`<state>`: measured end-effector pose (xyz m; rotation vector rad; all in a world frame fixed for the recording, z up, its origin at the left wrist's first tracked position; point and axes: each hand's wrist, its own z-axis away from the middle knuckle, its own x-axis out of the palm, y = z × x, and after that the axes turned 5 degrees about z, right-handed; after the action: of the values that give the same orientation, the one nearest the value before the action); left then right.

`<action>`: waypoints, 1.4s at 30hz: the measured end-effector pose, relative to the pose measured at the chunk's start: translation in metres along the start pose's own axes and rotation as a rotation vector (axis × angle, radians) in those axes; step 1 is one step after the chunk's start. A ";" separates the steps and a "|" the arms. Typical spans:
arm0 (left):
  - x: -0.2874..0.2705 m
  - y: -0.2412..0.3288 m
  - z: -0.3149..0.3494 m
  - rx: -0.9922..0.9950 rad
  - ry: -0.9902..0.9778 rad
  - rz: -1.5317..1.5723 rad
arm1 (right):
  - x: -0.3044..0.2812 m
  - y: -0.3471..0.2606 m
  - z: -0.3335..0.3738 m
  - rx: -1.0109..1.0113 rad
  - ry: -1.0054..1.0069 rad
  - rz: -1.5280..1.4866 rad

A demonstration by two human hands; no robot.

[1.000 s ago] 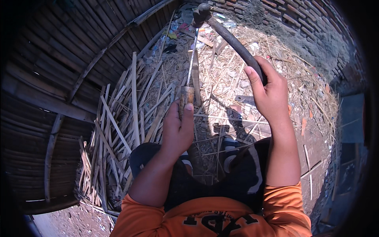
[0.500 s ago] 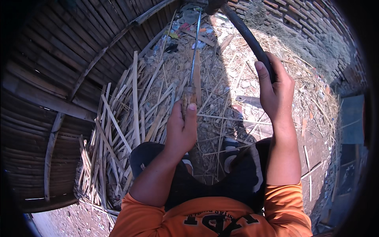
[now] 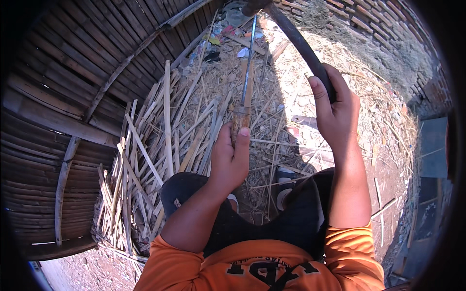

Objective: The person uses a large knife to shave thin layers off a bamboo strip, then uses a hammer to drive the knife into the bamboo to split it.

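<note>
Left: a slatted wall (image 3: pixel 43 160) of dark, narrow strips, crossed by a curved pole (image 3: pixel 104 94). At its foot, a heap of pale split sticks (image 3: pixel 141 165), lying at varied angles. Upper centre: litter, including a yellow scrap (image 3: pixel 214 40), a black scrap (image 3: pixel 212 56) and a white scrap (image 3: pixel 243 52). Upper right: a brick wall (image 3: pixel 361 22). Centre right: sunlit straw (image 3: pixel 335 58) strewn over the ground. Far right: a blue-grey panel (image 3: pixel 433 148). Lower right: thin crossed sticks (image 3: pixel 381 213) on brownish soil.
</note>
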<state>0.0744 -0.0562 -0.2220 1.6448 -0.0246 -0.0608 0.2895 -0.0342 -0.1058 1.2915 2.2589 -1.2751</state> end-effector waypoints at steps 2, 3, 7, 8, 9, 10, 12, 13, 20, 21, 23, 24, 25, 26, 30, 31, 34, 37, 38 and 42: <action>-0.002 0.002 -0.001 -0.036 0.005 -0.021 | 0.002 0.005 -0.003 0.047 -0.131 0.148; -0.003 0.004 -0.001 -0.061 0.000 -0.014 | 0.003 0.006 -0.002 -0.015 -0.056 0.119; -0.004 0.003 -0.002 -0.001 0.009 -0.006 | -0.004 -0.008 -0.002 -0.094 0.174 0.018; -0.003 0.001 -0.002 0.018 0.021 -0.018 | -0.003 -0.006 -0.002 -0.055 0.102 0.017; -0.002 -0.001 -0.002 0.032 0.037 -0.046 | -0.003 -0.002 -0.004 -0.017 0.035 0.018; -0.002 -0.001 -0.003 0.028 0.039 -0.050 | -0.002 0.002 -0.006 0.020 -0.033 0.019; -0.003 0.003 -0.003 -0.005 0.026 -0.038 | 0.002 0.013 -0.006 -0.009 -0.069 0.101; -0.003 0.004 -0.003 -0.031 0.013 -0.018 | 0.002 0.013 -0.007 -0.030 -0.005 0.074; 0.002 0.006 -0.001 0.041 -0.026 0.028 | -0.004 0.011 -0.006 -0.006 -0.003 -0.012; 0.000 0.006 -0.003 0.014 -0.020 -0.003 | -0.002 0.014 -0.006 -0.055 -0.025 0.078; 0.001 0.004 -0.004 -0.007 -0.006 -0.046 | -0.002 0.013 -0.005 -0.084 -0.021 0.111; 0.003 0.000 -0.002 -0.009 0.006 -0.059 | -0.002 0.007 -0.001 -0.063 -0.002 0.051; 0.002 -0.002 -0.002 -0.011 0.007 -0.057 | -0.003 0.004 -0.001 -0.047 0.034 0.023; 0.002 -0.003 -0.002 -0.012 0.007 -0.054 | -0.004 0.001 -0.001 -0.031 0.069 -0.005; 0.001 0.008 -0.002 -0.006 -0.010 0.027 | -0.005 0.013 -0.004 0.038 -0.079 -0.011; 0.002 0.009 -0.003 0.001 -0.003 0.054 | -0.001 0.018 -0.006 0.021 -0.117 0.063; -0.001 0.007 -0.003 -0.075 0.009 0.092 | 0.002 0.014 -0.003 -0.029 0.040 0.017; 0.000 0.010 -0.003 -0.023 -0.061 0.146 | -0.006 0.001 -0.005 -0.075 0.195 -0.115; 0.001 0.008 -0.002 -0.027 -0.044 0.142 | -0.004 0.002 -0.004 -0.087 0.200 -0.135; 0.003 0.010 -0.002 -0.094 -0.041 0.229 | 0.007 0.012 -0.004 -0.058 -0.070 0.100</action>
<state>0.0773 -0.0548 -0.2116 1.5373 -0.2377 0.0776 0.2956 -0.0247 -0.1145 1.3015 2.1393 -1.1923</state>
